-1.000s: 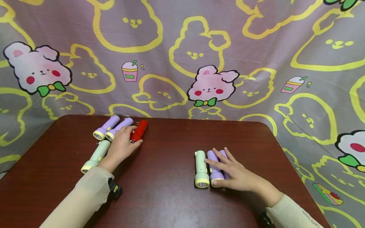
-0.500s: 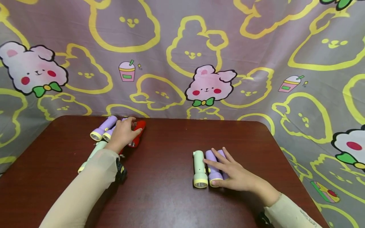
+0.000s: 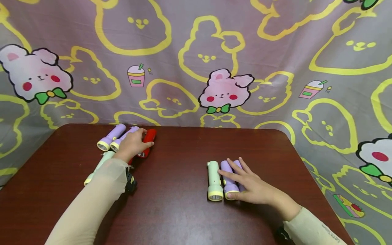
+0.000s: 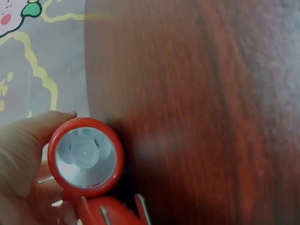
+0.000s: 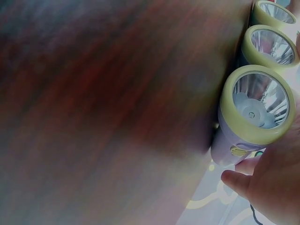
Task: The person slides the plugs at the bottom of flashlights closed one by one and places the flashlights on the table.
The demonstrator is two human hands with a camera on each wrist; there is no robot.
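At the table's far left, my left hand (image 3: 131, 144) holds a red flashlight (image 3: 150, 135) between thumb and fingers. Its round lens (image 4: 85, 152) faces the left wrist camera. A second red thing with metal prongs (image 4: 110, 212) lies just below it, mostly hidden under my wrist. Two purple flashlights, the outer one (image 3: 111, 136) and the inner one (image 3: 130, 132), lie left of my left hand, a green flashlight (image 3: 100, 167) nearer me. My right hand (image 3: 252, 185) rests with spread fingers over two purple flashlights, the middle one (image 3: 227, 168) and the right one (image 5: 255, 105). Beside them lies another green flashlight (image 3: 215, 182).
The dark reddish-brown table (image 3: 177, 170) has rounded far corners. A patterned cloth (image 3: 174, 61) hangs directly behind it and along the right side. Bare tabletop lies between the left group and the right row of flashlights.
My left hand has shifted slightly right and forward over the red flashlight, its forearm now covering more of the green flashlight. My right hand has stayed over the purple flashlights.
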